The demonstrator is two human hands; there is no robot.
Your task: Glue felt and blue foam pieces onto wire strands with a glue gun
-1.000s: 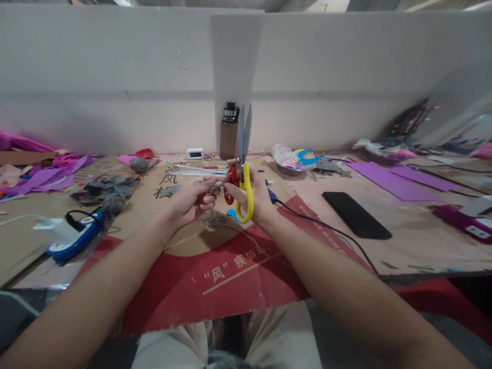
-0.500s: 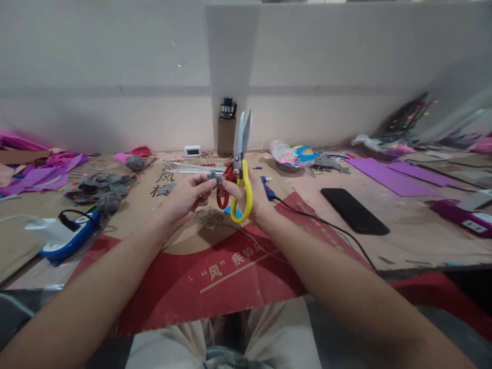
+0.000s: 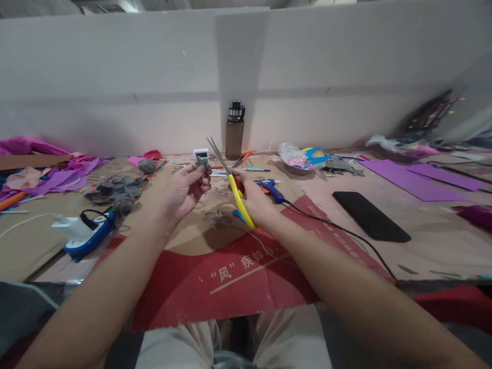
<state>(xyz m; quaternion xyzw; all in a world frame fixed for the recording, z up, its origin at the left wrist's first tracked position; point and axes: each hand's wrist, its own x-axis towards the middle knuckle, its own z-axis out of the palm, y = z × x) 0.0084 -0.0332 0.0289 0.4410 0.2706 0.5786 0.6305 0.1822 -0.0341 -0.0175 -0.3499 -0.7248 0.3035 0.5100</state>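
Hands [image 3: 186, 192] newly apart; scissors [image 3: 239, 200] (aslant)

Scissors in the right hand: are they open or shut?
The scissors are slightly open: their blades stand apart at the tips.

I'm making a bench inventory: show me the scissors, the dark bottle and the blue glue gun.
Scissors [image 3: 232, 183], head view: top of the yellow handle.
Dark bottle [image 3: 234, 135], head view: middle of its body.
Blue glue gun [image 3: 275, 192], head view: its body.

Left arm [image 3: 128, 269] extended forward, inward; left hand [image 3: 186, 192] raised, palm inward, pinching; right arm [image 3: 334, 271] extended forward, inward; right hand [image 3: 252, 201] raised, curled in grip; hands near, apart.
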